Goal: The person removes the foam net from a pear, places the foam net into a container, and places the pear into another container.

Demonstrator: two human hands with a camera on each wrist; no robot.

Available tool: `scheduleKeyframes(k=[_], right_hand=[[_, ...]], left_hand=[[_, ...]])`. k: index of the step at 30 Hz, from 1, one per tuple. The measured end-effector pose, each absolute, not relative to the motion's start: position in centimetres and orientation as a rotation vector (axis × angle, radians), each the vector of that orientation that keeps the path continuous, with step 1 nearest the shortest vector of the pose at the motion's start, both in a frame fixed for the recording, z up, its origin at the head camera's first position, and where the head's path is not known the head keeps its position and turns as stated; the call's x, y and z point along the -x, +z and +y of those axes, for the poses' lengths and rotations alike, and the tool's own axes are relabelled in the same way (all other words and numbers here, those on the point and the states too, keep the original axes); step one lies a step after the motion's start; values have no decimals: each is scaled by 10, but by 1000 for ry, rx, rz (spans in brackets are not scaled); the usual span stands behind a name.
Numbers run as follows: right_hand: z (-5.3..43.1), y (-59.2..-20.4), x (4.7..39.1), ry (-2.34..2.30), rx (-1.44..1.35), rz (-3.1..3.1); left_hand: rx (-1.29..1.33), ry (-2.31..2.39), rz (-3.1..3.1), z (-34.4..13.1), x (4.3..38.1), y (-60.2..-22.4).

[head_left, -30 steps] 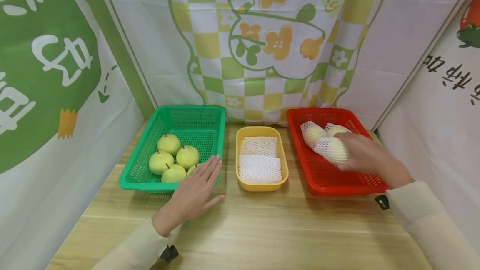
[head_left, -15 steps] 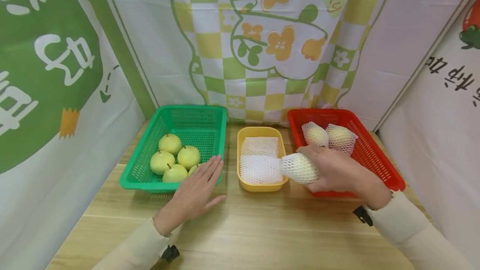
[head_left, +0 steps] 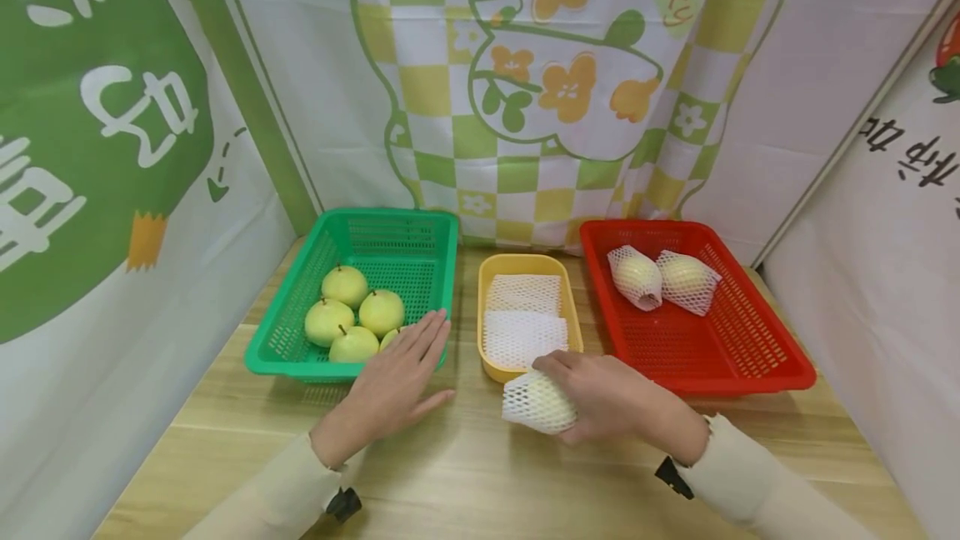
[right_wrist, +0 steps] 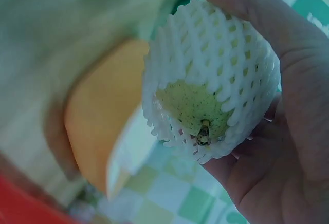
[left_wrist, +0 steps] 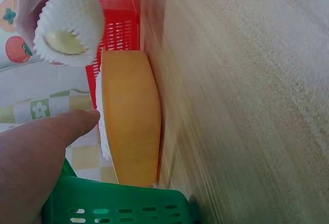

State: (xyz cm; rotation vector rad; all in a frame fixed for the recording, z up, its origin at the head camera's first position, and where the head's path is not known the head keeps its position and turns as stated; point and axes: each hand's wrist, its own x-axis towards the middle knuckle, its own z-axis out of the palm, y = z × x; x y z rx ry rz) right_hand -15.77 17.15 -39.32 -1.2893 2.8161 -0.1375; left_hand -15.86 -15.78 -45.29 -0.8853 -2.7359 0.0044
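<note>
A pear in a white foam net (head_left: 542, 402) is gripped by my right hand (head_left: 611, 397), held in front of the yellow tub (head_left: 579, 332). In the right wrist view the stem of the pear (right_wrist: 195, 106) shows through the net's open end. My left hand (head_left: 397, 369) lies with straight fingers over the near right corner of the green basket (head_left: 258, 357), holding nothing. Several bare pears (head_left: 344, 286) sit in that basket, one partly hidden behind the left fingers. Flat foam nets (head_left: 523, 337) lie stacked in the tub.
At the right stands a red basket (head_left: 795, 369) with two netted pears (head_left: 636, 275) near its back. A patterned curtain (head_left: 517, 182) hangs behind the containers. White printed sheets close off both sides of the wooden table (head_left: 450, 482).
My right hand has lifted a netted pear out of the red basket and carried it left and nearer to me, in front of the tub. My left hand has stayed put.
</note>
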Motion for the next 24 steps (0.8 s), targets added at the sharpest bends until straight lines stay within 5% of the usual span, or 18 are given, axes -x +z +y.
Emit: scheduleKeyframes(k=[12,24], right_hand=[[149,-441,149,-132,1262,2771],[155,-448,146,-168,1109,2709]], left_hand=[[888,-12,-2741,-158,159,-453],[936,-102,-2713,-160,156,-444]])
